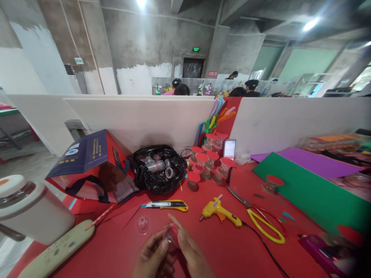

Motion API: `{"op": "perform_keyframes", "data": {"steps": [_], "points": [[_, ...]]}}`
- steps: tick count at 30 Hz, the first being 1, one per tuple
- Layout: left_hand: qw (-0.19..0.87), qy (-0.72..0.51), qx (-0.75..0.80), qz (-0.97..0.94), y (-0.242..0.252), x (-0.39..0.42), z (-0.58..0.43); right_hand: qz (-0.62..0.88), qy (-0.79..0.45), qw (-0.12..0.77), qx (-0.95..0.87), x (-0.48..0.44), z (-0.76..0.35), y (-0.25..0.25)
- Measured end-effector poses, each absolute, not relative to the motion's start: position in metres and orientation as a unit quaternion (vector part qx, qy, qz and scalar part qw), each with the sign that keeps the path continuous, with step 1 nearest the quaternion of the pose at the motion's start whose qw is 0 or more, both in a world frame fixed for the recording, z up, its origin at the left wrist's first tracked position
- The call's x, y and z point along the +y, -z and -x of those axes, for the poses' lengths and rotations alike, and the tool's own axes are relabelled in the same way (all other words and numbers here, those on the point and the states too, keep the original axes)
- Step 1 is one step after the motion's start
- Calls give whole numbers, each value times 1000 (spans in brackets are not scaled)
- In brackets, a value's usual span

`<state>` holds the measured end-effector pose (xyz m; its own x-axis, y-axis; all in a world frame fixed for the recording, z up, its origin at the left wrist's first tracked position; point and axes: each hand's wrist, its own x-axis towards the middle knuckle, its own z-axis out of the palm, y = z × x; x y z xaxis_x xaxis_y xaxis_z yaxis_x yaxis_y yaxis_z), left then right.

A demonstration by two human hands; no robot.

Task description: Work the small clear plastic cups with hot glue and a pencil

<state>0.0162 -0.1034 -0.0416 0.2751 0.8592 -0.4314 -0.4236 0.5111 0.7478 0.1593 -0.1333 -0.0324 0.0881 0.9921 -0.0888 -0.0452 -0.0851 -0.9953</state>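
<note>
Both my hands meet at the bottom centre over the red table. My left hand and my right hand pinch a small clear plastic cup with a red piece on it between their fingers. A second clear cup lies loose on the table just left of my hands. A yellow glue gun lies a little beyond my right hand, its black cord trailing to the bottom right. A yellow utility knife lies beyond my left hand.
Yellow-handled scissors lie right of the glue gun. Several red-lidded clear cups stand at the back, beside a black bag of cups. Green and purple foam sheets fill the right. A white jar stands left. People sit behind the white partitions.
</note>
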Motion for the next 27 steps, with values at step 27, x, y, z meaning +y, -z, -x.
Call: {"op": "perform_keyframes", "data": {"steps": [27], "points": [[581, -540, 504, -341, 21, -111, -22, 445, -602, 572, -334, -123, -147, 32]]}}
